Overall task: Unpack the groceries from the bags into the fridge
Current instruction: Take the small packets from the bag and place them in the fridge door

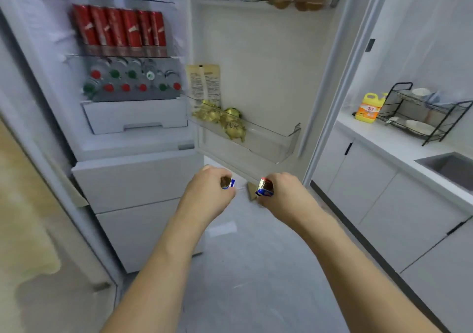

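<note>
Hands are both holding small foil-wrapped packets in front of the open fridge (133,138), low down, below the door shelf (271,138). Left hand (207,192) is curling its fingers round one packet (227,183); only a gold and blue end is showing past the knuckles. Right hand (284,192) is gripping a second packet (265,187), gold top with a red and blue band, plus what looks like a brown corner sticking out below; cannot tell if that is part of the same wrapper.

Handling call: packets are looking light and small, foil skin probably slick and easy to dent, contents unclear. Pinching across the flat sides should be holding them fine; squeezing hard is not needed.

Door shelf is already carrying gold-wrapped sweets (220,117) and two paper sachets (203,82), with bare space toward its right end, so that is looking like the likely drop spot. Inside, red cans (120,26) are filling a shelf, bottles (133,80) lying below. Frame is motion-blurred, so fine detail is limited.
</note>
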Action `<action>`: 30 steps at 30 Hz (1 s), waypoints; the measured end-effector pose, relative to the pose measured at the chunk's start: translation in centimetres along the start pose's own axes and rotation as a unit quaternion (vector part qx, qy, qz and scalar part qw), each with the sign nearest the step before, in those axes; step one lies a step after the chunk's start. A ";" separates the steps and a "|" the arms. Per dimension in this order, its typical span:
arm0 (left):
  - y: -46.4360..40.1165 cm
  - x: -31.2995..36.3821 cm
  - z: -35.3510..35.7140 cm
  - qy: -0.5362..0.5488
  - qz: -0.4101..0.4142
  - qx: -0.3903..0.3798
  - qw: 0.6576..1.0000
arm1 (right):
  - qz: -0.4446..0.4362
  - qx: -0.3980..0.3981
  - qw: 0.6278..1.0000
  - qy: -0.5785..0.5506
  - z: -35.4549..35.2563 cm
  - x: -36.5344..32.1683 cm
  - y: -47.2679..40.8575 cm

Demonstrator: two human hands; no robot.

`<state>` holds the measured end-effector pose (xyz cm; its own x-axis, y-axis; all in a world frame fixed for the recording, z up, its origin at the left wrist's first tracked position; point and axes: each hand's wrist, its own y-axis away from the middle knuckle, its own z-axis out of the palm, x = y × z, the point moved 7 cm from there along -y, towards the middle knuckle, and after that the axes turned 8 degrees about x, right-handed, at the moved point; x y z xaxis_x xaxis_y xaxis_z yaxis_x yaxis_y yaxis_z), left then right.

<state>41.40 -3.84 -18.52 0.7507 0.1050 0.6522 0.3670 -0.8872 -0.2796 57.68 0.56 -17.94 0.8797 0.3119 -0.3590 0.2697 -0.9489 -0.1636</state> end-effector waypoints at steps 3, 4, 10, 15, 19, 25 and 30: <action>0.5 -1.3 -1.3 -0.020 -0.014 0.012 1.000 | -0.028 -0.008 0.999 -0.015 0.9 -1.8 -0.2; 0.5 -1.5 -1.7 -0.021 -0.018 0.014 1.000 | -0.035 -0.010 0.999 -0.019 1.1 -2.2 -0.3; -0.2 -1.2 -2.6 -0.014 -0.020 0.030 0.999 | -0.049 -0.010 0.998 -0.033 0.1 -3.3 -1.0; -2.3 0.4 -3.7 -0.006 -0.001 0.034 0.999 | -0.061 0.024 0.997 -0.033 -3.8 -3.8 -2.8; -5.5 2.7 -5.7 0.005 0.024 0.050 0.998 | -0.064 0.056 0.995 -0.051 -7.4 -4.4 -4.8; -10.9 6.8 -8.5 0.044 0.059 0.050 0.996 | -0.047 0.088 0.994 -0.040 -10.6 -4.5 -9.0; -15.4 9.4 -8.8 0.056 0.099 0.000 0.994 | -0.019 0.073 0.997 -0.011 -10.7 -3.6 -13.3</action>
<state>37.98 6.89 -1.90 0.7427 -0.1213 0.6586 0.2191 -0.8853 -0.4101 55.09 11.59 -4.65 0.8601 0.3505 -0.3705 0.2419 -0.9199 -0.3087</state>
